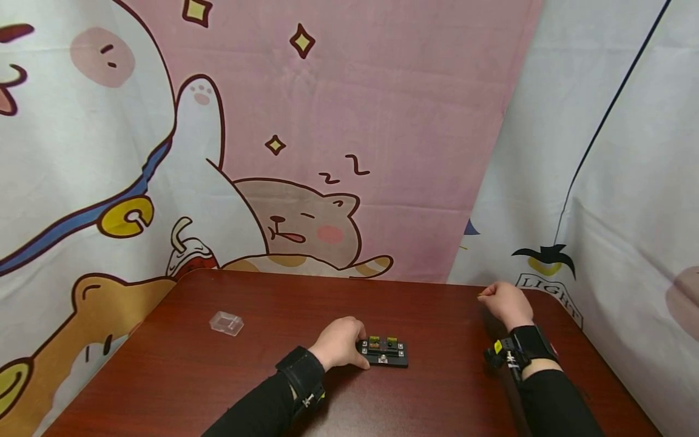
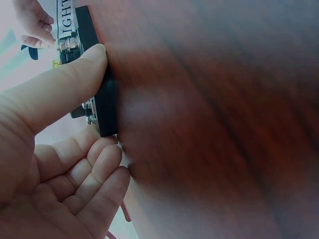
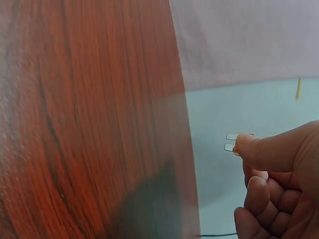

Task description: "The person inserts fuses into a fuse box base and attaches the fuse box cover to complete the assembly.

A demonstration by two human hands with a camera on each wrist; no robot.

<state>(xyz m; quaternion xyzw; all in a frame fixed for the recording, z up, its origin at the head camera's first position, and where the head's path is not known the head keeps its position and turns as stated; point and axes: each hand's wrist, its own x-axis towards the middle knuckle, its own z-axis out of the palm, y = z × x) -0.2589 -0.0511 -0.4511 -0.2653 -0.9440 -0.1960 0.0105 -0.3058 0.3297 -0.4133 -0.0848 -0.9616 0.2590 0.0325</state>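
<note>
A small black fuse block (image 1: pixel 397 360) with metal screw terminals and two yellowish pieces on top lies on the table. My left hand (image 1: pixel 341 343) holds its left end, the thumb (image 2: pixel 92 62) along the near side and the other fingers curled by the end. Off to the right, over the far part of the table, is my right hand (image 1: pixel 508 303). Between thumb and index finger it pinches an orange blade fuse (image 3: pixel 230 147), whose two flat metal prongs stick out past the fingertips in the right wrist view.
A clear plastic box (image 1: pixel 226 323) sits on the left side of the reddish-brown wooden table (image 1: pixel 437 394). Behind the table's far edge hangs a cartoon-printed cloth (image 1: pixel 415 152), and a white one (image 1: pixel 628 182) hangs along the right side.
</note>
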